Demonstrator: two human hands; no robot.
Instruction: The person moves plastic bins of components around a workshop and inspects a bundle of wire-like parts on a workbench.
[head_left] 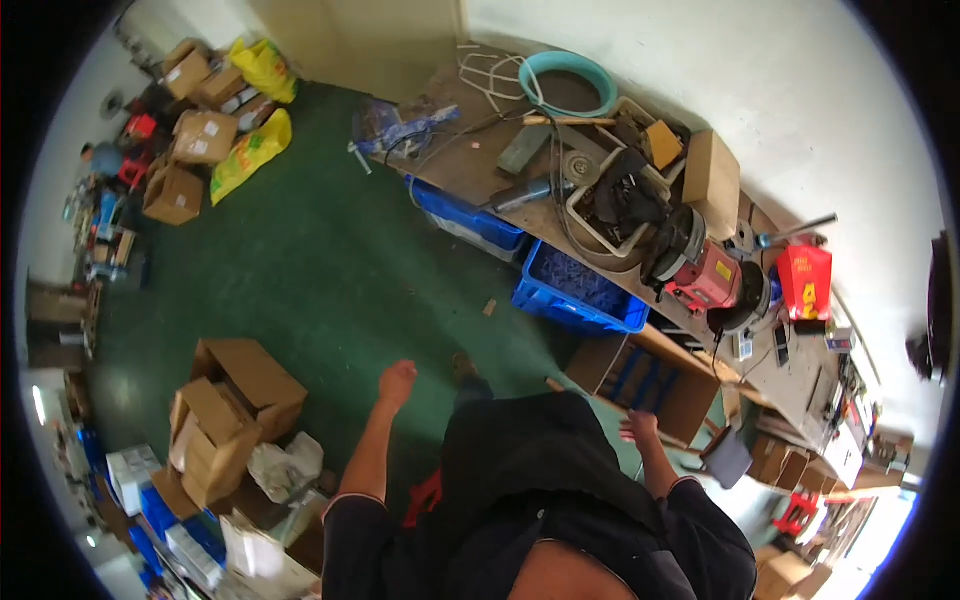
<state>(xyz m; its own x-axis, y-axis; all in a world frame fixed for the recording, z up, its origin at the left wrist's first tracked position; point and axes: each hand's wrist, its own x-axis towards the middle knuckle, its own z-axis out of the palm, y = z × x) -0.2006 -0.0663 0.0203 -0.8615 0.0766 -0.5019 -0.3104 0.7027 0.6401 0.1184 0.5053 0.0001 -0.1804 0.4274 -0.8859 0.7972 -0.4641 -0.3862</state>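
Note:
My left hand [398, 383] hangs over the green floor, its fingers curled into a loose fist. No object shows in it. On the other side of my body, my right hand [640, 427] is held low beside an open cardboard box [686, 402] under the workbench. Its fingers point inward, slightly apart, with nothing visible in them. Neither hand touches the bench. A dark apron [530, 440] covers my front, and one shoe [464, 366] shows ahead of it.
A cluttered workbench [480, 165] runs along the right wall, carrying a red bench grinder [708, 278] and a teal basin [612, 85]. Blue crates [575, 312] sit beneath its edge. Open cardboard boxes [255, 385] stand at left; yellow bags [252, 155] lie far left.

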